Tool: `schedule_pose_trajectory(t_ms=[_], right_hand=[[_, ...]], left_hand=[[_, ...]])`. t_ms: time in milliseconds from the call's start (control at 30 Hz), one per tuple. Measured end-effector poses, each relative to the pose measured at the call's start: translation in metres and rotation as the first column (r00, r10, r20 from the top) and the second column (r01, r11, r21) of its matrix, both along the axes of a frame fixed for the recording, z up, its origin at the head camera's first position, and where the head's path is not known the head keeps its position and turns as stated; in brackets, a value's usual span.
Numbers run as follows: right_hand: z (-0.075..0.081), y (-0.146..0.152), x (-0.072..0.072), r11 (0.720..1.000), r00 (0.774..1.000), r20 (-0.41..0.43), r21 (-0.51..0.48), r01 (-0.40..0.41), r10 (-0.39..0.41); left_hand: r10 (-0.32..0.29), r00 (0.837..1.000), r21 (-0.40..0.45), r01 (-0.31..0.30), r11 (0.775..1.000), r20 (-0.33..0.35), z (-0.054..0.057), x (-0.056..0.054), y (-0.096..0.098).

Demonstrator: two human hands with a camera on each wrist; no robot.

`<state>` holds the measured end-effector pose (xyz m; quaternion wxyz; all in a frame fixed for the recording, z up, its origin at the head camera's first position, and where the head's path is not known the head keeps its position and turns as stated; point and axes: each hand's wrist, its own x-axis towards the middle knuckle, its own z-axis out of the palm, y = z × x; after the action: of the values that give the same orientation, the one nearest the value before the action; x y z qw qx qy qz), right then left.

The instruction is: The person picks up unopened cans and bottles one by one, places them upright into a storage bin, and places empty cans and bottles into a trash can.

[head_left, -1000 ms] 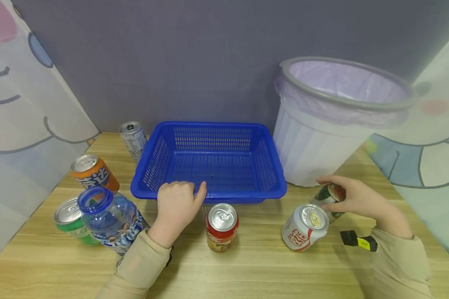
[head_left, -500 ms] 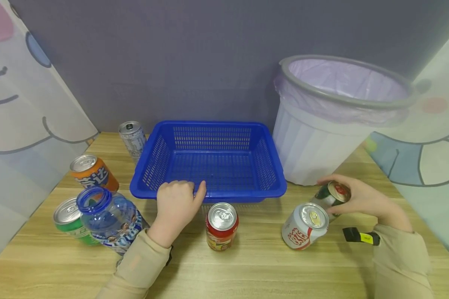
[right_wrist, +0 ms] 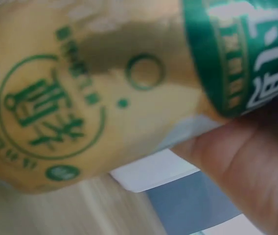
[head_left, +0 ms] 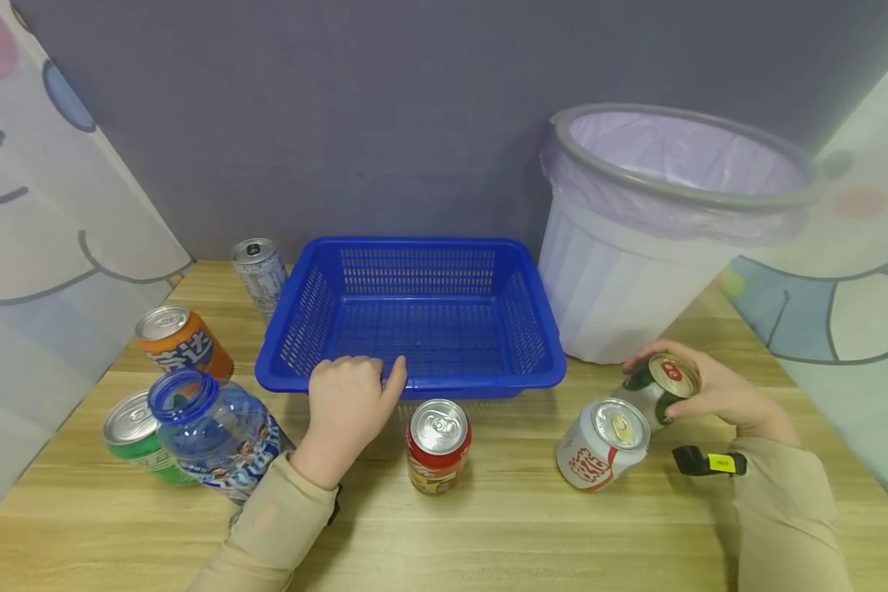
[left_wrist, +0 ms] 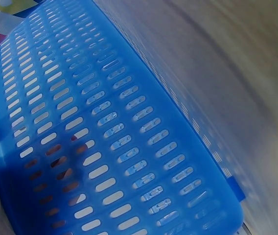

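My left hand [head_left: 351,407] grips the front rim of the blue plastic basket [head_left: 521,382], its thumb pointing along the rim. In the left wrist view, fingers show dimly through the slots of the basket wall [left_wrist: 100,122]. Over on the right, my right hand [head_left: 714,390] holds a gold and green drink can [head_left: 647,395] round its side, thumb near the top. That can's printed side [right_wrist: 100,98] fills much of the right wrist view. Just in front of it stands a white drink can [head_left: 592,452] with red lettering. A red drink can [head_left: 437,460] stands before the basket.
A white bin [head_left: 614,271] with a lilac liner stands behind the right hand. At the left are a clear blue plastic bottle [head_left: 229,432], a green can [head_left: 144,444], an orange can [head_left: 192,345] and a silver can [head_left: 261,279]. All rest on the wooden table [head_left: 503,534].
The gold and green can, in my right hand, has come up slightly and shows more of its side and top. The left hand keeps its place at the rim.
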<state>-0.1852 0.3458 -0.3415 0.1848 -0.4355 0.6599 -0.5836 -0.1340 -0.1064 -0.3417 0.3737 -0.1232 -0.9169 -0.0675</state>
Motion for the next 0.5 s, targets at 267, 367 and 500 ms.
schedule_pose_trajectory(t_ms=[267, 367, 500], right_hand=[[-0.015, 0.002, -0.009, 0.988, 0.993, -0.009, -0.097, -0.117, 0.116], [-0.016, 0.002, -0.010, 0.986, 0.992, -0.014, -0.108, -0.125, 0.124], [-0.016, 0.001, -0.008, 0.987, 0.992, -0.015, -0.106, -0.122, 0.121]], left_hand=[[0.001, 1.000, 0.001, -0.001, 1.000, 0.006, 0.000, 0.000, 0.000], [0.000, 1.000, 0.005, 0.000, 1.000, 0.007, 0.000, 0.000, 0.000], [0.001, 1.000, 0.008, -0.001, 1.000, 0.014, 0.000, 0.000, 0.000]])
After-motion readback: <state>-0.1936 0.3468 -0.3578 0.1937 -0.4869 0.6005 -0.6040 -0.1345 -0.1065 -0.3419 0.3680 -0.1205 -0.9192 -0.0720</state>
